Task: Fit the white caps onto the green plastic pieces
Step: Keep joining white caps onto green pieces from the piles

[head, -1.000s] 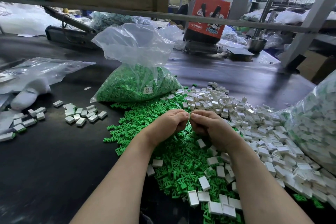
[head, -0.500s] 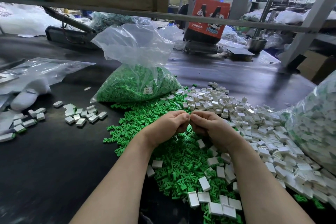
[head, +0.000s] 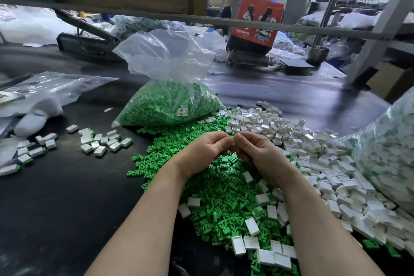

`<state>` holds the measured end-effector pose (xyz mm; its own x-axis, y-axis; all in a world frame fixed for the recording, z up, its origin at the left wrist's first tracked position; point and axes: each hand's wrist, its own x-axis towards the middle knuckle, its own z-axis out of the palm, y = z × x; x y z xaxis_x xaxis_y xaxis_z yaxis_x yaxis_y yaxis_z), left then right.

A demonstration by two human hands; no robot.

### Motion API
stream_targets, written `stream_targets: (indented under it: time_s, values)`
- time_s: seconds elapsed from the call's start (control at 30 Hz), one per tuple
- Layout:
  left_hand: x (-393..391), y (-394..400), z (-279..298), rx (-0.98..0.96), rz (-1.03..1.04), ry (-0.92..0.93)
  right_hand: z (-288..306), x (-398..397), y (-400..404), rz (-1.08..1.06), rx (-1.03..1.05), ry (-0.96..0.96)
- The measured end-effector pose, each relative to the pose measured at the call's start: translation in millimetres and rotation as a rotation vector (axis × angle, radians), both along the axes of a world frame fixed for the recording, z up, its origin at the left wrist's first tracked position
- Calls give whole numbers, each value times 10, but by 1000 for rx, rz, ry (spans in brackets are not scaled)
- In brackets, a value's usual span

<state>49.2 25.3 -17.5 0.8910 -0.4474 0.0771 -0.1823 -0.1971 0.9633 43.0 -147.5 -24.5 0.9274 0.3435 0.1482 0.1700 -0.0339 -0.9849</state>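
From the head view, I have my left hand (head: 205, 152) and right hand (head: 257, 154) raised together just above the green pieces (head: 224, 190), fingers curled and tips meeting at the middle. I judge they pinch a cap and a green piece between them, but the part itself is hidden behind the fingertips, so I cannot tell its long axis or which way it points. To seat it well I would square the cap's open side to the piece and press straight, not at a slant. The loose white caps (head: 324, 159) are heaped to the right on the dark surface (head: 56, 208), many lying hollow side up; a small batch of finished pieces (head: 103, 142) sits well apart to the left, and a bag of green pieces (head: 170, 105) stands behind.
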Motion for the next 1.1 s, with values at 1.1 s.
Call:
stream_targets:
  time_s: [1.1]
  values:
    - [-65,-161,78,-149,279,-92,-29,48,7,-4,9,84]
